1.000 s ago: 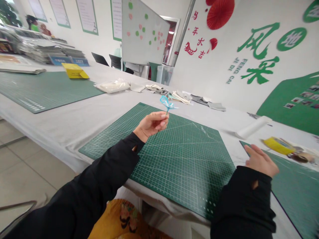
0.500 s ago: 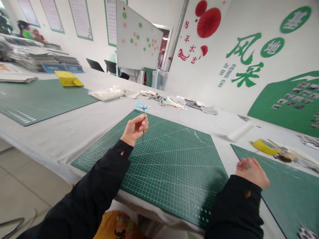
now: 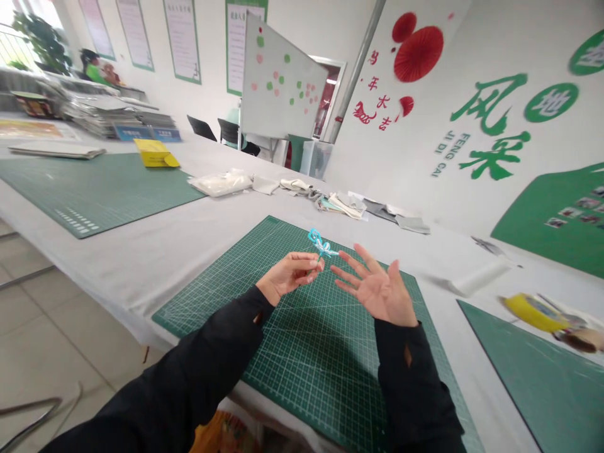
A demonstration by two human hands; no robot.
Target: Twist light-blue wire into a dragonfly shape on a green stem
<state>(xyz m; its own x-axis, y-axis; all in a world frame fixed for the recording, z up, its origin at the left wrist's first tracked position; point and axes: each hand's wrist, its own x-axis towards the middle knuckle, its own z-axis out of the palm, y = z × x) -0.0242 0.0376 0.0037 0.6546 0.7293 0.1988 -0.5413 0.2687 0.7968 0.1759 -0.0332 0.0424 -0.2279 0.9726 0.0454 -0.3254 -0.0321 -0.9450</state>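
The right hand [image 3: 384,290] has just come across from the right, fingers spread wide and gripping nothing, to just beside a small ornament of blue-and-white loops [image 3: 322,244]. The left hand [image 3: 295,275] pinches the ornament's base between thumb and fingers, above the green gridded cutting mat [image 3: 321,340] on the white-clothed table [image 3: 155,251]. That brings both hands to the one piece; whether a right fingertip touches it, I can't tell.

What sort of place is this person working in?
Probably a craft workroom or classroom: green cutting mats and what look like fabric scraps lie on a covered table, and a whiteboard stands beyond.
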